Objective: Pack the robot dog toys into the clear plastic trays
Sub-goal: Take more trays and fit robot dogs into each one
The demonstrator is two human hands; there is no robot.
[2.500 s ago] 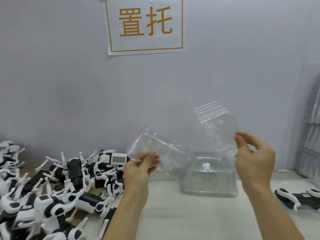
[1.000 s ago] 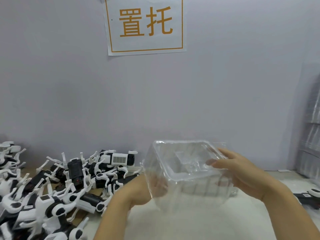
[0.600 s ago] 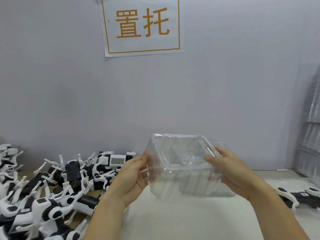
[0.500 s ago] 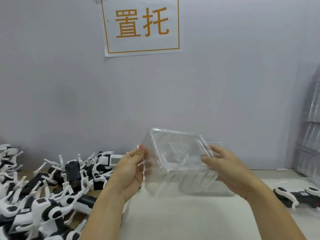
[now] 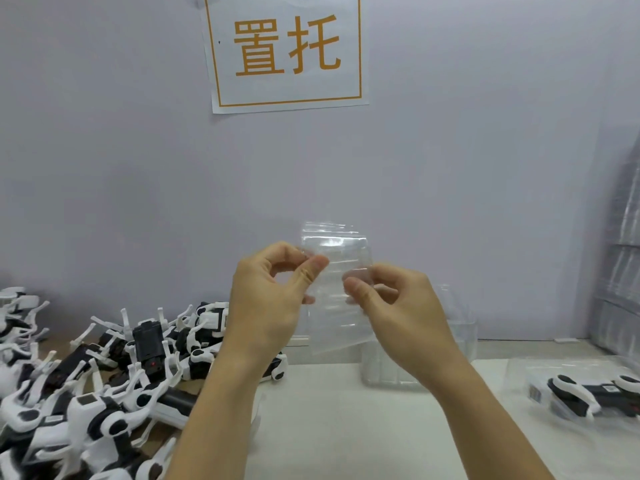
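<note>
A clear plastic tray (image 5: 337,289) is held upright in the air in front of me, edge on. My left hand (image 5: 270,299) pinches its upper left edge between thumb and fingers. My right hand (image 5: 398,313) pinches its right side. Behind my right hand a stack of clear trays (image 5: 460,327) stands on the table. A pile of black and white robot dog toys (image 5: 104,368) covers the table's left side. One more robot dog (image 5: 595,396) lies inside a clear tray (image 5: 519,375) at the right edge.
A white table top (image 5: 346,427) stretches below my arms. A grey wall carries a paper sign (image 5: 287,50) with orange characters. Tall stacks of clear plastic packaging (image 5: 623,271) lean at the far right.
Both hands held a tray with its opening facing me; now a tray is raised higher, turned upright and edge on, with both hands pinching its sides. The tray stack shows on the table again.
</note>
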